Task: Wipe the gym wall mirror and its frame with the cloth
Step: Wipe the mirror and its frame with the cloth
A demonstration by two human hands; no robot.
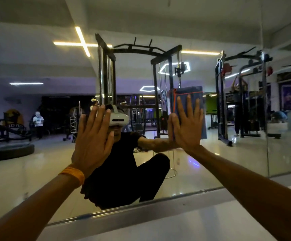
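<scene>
A large wall mirror (36,171) fills most of the view, with its lower frame edge (141,212) running across the bottom. My right hand (187,126) presses a folded blue cloth with orange stitching (193,93) flat against the glass, fingers straight and spread. My left hand (93,138), with an orange band on the wrist, lies flat on the glass with straight fingers and holds nothing. The mirror reflects me crouching in black clothes with a white headset.
A vertical seam (265,110) splits the mirror from another panel at right. Reflected in the glass are a black cable rack (106,70), weight machines, ceiling lights and people standing in the gym. A pale ledge (176,226) lies below the frame.
</scene>
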